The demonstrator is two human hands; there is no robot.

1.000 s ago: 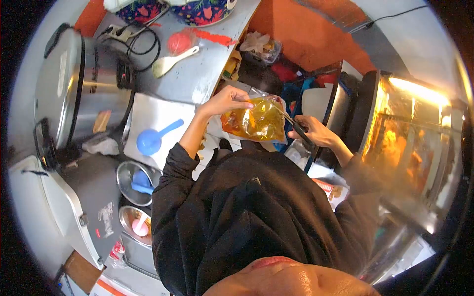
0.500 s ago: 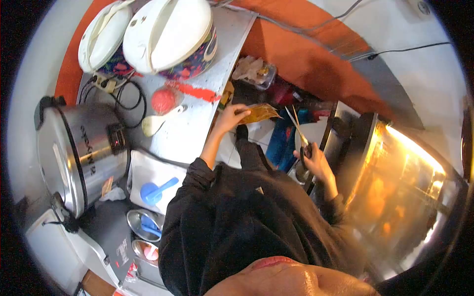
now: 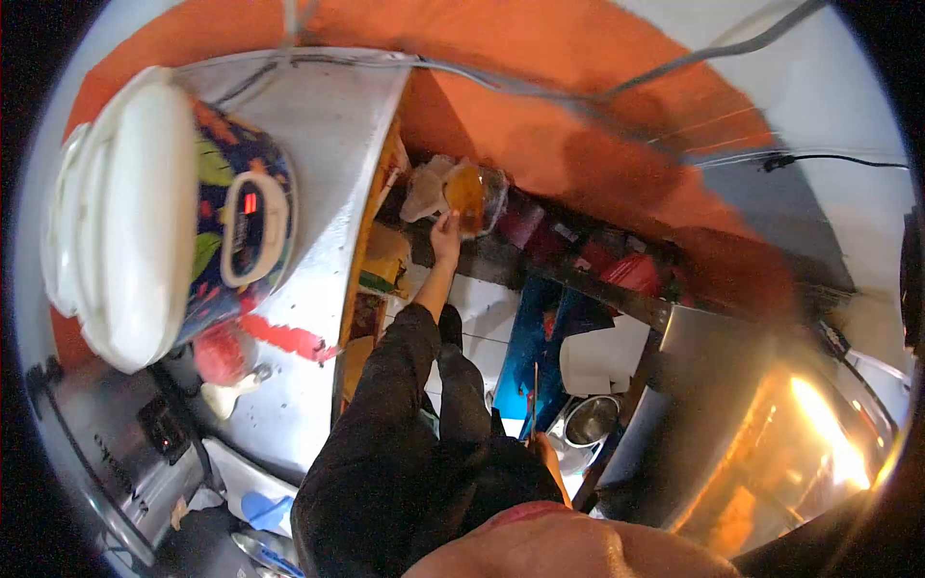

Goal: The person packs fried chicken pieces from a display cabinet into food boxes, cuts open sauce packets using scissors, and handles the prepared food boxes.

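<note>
My left hand (image 3: pixel 446 239) is stretched out far forward, its fingers closed on an amber-brown packet (image 3: pixel 466 197). The packet is over a clear plastic tub (image 3: pixel 496 193) beside a crumpled plastic bag (image 3: pixel 424 189); whether it touches them I cannot tell. Low and close to my body, my right hand (image 3: pixel 545 455) grips a pair of scissors (image 3: pixel 535 397), blades pointing forward. Most of that hand is hidden behind my chin. A metal pot (image 3: pixel 591 421) stands just to its right.
At left, a counter (image 3: pixel 323 241) bears a large patterned cooker with a white lid (image 3: pixel 145 231), a red ball-like item (image 3: pixel 220 353) and a pale spoon (image 3: pixel 228 395). A brightly lit glass and metal cabinet (image 3: pixel 771 462) is at right. Cables (image 3: pixel 462 72) run along the orange wall.
My left hand has carried the packet forward, over the plastic tub. My right hand has drawn back with the scissors toward my body. My view has moved forward.
</note>
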